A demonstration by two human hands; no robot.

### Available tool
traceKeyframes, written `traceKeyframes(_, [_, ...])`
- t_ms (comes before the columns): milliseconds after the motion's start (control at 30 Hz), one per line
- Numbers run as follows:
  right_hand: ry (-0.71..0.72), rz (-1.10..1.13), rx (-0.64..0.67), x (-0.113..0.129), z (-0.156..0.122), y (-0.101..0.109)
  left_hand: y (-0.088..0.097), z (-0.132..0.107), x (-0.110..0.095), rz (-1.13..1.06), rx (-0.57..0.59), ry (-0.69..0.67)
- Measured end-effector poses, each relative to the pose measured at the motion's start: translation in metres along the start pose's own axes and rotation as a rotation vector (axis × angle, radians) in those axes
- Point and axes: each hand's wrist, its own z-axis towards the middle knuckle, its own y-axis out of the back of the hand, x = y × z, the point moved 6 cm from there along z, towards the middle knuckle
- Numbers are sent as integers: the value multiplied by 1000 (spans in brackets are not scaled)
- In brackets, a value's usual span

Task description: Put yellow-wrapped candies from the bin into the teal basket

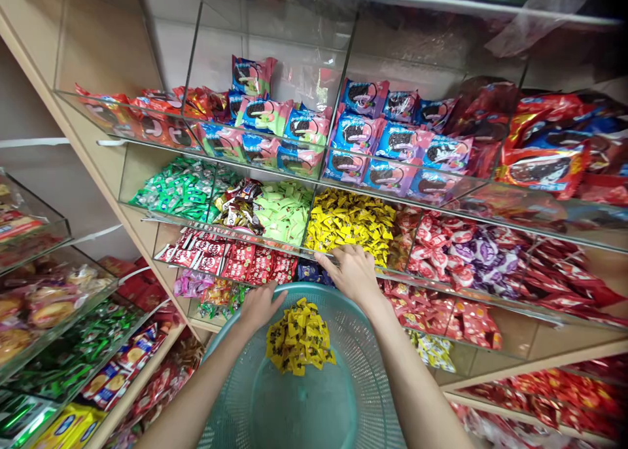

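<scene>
A green plastic basket (385,377) with perforated sides stands below me, tilted toward the shelves. Inside, against its far wall, lies a heap of yellow-wrapped candies (300,338). My left hand (258,308) holds the basket's far left rim, thumb on the inner side and fingers over the edge. My right hand (354,272) reaches over the front glass of a compartment full of the same small yellow packets (350,220). Its thumb is spread away from the fingers, and the fingertips touch the front of the pile. Nothing shows in its grasp.
Glass-fronted shelves (255,154) rise in tiers before me. Green-wrapped sweets (181,190) and pale green packets (282,210) fill bins at left; red and purple candies (485,249) lie at right. Blue-and-pink cookie packs (360,131) sit above. Another shelf unit (59,292) stands at left.
</scene>
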Motion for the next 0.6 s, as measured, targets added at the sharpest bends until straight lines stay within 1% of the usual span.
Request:
traceKeyframes(167, [-46, -42, -1, -1, 1, -1, 1, 0, 0, -17, 1, 7])
traceKeyframes(333, [-25, -31, -79, -1, -1, -2, 1, 0, 1, -25, 9, 2])
traceKeyframes(467, [3, 85, -154, -4, -3, -2, 0, 1, 1, -9, -10, -18])
traceKeyframes(600, [35, 269, -223, -9, -4, 1, -1, 1, 2, -3, -12, -13])
